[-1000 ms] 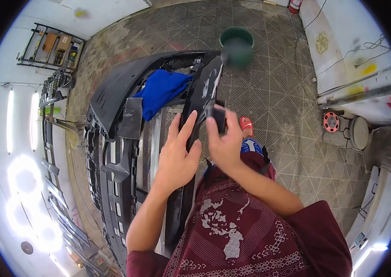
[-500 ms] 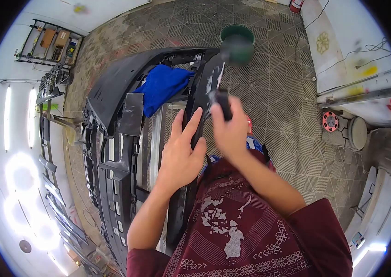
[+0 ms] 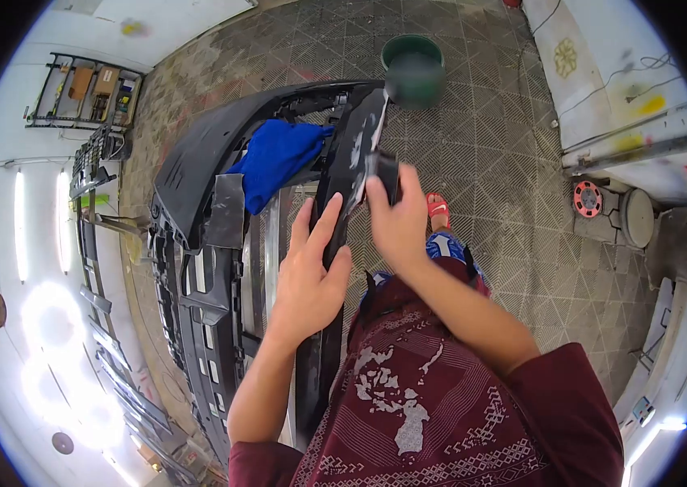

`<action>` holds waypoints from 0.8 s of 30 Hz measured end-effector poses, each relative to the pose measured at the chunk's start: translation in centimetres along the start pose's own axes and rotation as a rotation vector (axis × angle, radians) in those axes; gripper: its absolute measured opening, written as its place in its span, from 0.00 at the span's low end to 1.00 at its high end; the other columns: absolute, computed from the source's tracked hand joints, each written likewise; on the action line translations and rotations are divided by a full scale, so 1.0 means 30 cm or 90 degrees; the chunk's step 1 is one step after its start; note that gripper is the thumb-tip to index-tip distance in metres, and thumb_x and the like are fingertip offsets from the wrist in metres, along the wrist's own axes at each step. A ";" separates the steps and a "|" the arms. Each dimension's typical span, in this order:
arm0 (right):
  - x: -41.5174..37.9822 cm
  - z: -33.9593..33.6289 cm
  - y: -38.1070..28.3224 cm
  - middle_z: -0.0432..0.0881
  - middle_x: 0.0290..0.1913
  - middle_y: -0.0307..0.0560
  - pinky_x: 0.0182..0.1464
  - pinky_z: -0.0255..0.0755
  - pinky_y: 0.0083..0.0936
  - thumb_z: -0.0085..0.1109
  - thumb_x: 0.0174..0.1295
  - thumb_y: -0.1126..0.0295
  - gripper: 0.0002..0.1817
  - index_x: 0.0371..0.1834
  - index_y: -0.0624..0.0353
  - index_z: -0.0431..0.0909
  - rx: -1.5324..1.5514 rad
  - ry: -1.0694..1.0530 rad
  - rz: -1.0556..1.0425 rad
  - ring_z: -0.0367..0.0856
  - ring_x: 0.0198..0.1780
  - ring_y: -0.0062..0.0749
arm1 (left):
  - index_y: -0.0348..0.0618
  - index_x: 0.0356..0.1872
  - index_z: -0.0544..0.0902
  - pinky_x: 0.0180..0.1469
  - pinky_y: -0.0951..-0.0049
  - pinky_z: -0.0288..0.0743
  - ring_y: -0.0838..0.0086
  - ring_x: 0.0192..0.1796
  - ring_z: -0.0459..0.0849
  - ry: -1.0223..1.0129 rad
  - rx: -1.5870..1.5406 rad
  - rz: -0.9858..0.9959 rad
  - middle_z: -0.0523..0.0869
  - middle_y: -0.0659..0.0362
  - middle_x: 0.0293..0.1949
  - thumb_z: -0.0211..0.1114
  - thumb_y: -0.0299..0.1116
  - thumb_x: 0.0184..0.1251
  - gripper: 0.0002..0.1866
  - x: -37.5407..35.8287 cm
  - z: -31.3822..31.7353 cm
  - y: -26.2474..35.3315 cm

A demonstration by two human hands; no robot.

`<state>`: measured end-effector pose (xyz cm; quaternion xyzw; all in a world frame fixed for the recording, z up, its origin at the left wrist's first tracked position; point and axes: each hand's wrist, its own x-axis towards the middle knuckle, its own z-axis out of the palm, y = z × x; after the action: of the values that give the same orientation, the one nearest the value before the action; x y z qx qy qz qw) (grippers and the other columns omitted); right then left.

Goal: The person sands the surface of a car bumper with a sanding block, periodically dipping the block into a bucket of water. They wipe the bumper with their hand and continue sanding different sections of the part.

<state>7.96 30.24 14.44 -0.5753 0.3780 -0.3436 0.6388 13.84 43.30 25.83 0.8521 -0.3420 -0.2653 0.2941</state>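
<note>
The left hand (image 3: 311,280) lies open, fingers spread on the black bumper (image 3: 201,142) at the person's 9 o'clock side, seemingly to steady it. The right hand (image 3: 400,223) grips a dark block (image 3: 388,173) against its white-patched edge, perhaps for firm control. From there, a blue cloth (image 3: 283,158) rests on the bumper at 10 o'clock, probably for easy reach; a green bucket (image 3: 438,69) stands at 12.

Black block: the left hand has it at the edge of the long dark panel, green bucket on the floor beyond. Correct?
Not the left hand: the head view shows the right hand holding the black block at the edge of the long dark panel; the green bucket is on the floor beyond, as you say.
</note>
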 end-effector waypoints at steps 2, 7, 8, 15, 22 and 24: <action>-0.011 0.008 0.010 0.90 0.46 0.56 0.50 0.82 0.36 0.65 0.76 0.67 0.16 0.62 0.63 0.80 0.042 -0.005 0.032 0.92 0.46 0.40 | 0.58 0.84 0.70 0.50 0.58 0.84 0.39 0.56 0.89 0.045 0.110 0.090 0.64 0.29 0.82 0.64 0.32 0.75 0.36 0.008 0.004 -0.037; 0.006 -0.010 -0.023 0.89 0.47 0.58 0.50 0.82 0.37 0.65 0.75 0.68 0.16 0.60 0.63 0.81 0.000 0.001 0.029 0.92 0.47 0.45 | 0.54 0.84 0.70 0.67 0.55 0.78 0.36 0.75 0.76 0.013 0.074 0.053 0.65 0.29 0.81 0.63 0.29 0.75 0.35 0.002 0.000 -0.012; 0.004 -0.014 -0.036 0.89 0.47 0.58 0.50 0.82 0.37 0.65 0.75 0.68 0.15 0.60 0.63 0.81 0.006 -0.018 0.046 0.92 0.47 0.45 | 0.52 0.84 0.70 0.74 0.54 0.73 0.36 0.80 0.70 0.025 0.091 0.094 0.66 0.29 0.81 0.63 0.28 0.75 0.35 0.012 -0.001 -0.018; 0.036 -0.013 0.019 0.88 0.50 0.57 0.56 0.82 0.38 0.67 0.73 0.72 0.16 0.59 0.66 0.81 0.046 -0.001 0.058 0.91 0.50 0.49 | 0.50 0.84 0.70 0.82 0.52 0.61 0.39 0.84 0.65 0.006 0.070 0.066 0.66 0.32 0.82 0.62 0.26 0.76 0.35 0.012 0.008 -0.019; 0.059 -0.003 0.057 0.86 0.50 0.59 0.52 0.80 0.42 0.64 0.74 0.71 0.11 0.55 0.63 0.82 0.064 0.014 0.057 0.88 0.50 0.53 | 0.51 0.85 0.69 0.83 0.54 0.60 0.43 0.85 0.65 -0.011 0.068 0.037 0.65 0.36 0.83 0.62 0.27 0.76 0.36 0.003 0.004 -0.013; -0.059 0.010 0.004 0.85 0.46 0.57 0.50 0.79 0.44 0.63 0.74 0.71 0.10 0.53 0.64 0.82 0.068 0.052 -0.041 0.87 0.47 0.54 | 0.51 0.85 0.69 0.83 0.54 0.59 0.44 0.85 0.65 -0.005 0.068 0.030 0.64 0.36 0.84 0.62 0.27 0.76 0.36 0.017 0.003 0.002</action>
<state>7.38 31.96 14.48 -0.5377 0.3660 -0.4068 0.6414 14.07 42.86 25.67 0.8573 -0.3770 -0.2427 0.2529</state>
